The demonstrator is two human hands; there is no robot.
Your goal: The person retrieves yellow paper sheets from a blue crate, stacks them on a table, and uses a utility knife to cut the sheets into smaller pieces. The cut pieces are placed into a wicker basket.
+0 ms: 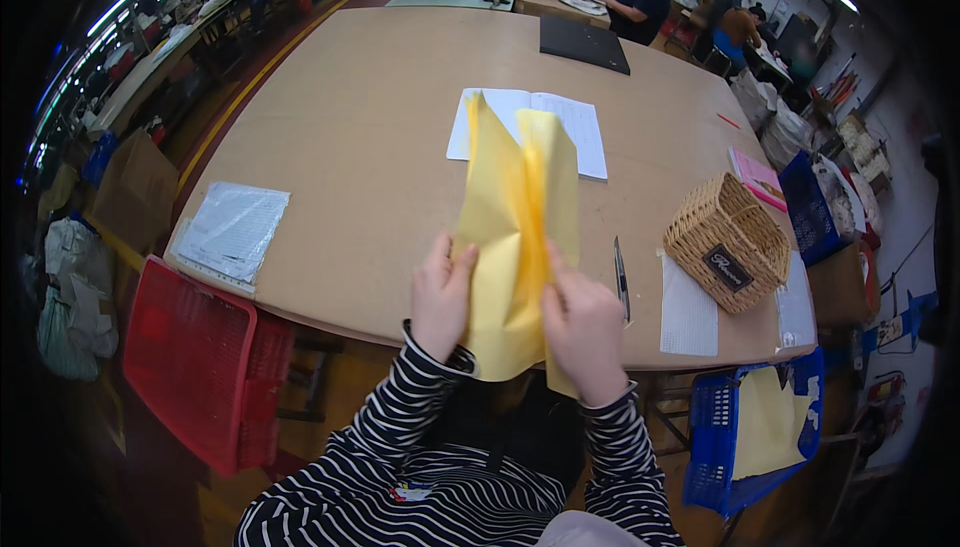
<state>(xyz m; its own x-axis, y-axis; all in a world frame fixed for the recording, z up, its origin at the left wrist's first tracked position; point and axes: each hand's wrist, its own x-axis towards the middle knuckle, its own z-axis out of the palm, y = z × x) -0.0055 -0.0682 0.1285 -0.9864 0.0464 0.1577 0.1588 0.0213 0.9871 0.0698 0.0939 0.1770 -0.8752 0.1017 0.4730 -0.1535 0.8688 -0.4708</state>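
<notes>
Fingers [464,264] pinch yellow material [500,292], 1 blue basket [709,457] holding a pale-yellow piece [768,427].

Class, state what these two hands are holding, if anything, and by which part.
A creased yellow piece: the left hand grips its left edge, the right hand its lower right side.

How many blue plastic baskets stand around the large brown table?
2: the near basket, holding pale-yellow sheets, at the table's near-right corner; the far basket beyond the right edge. Others may be hidden.
</notes>
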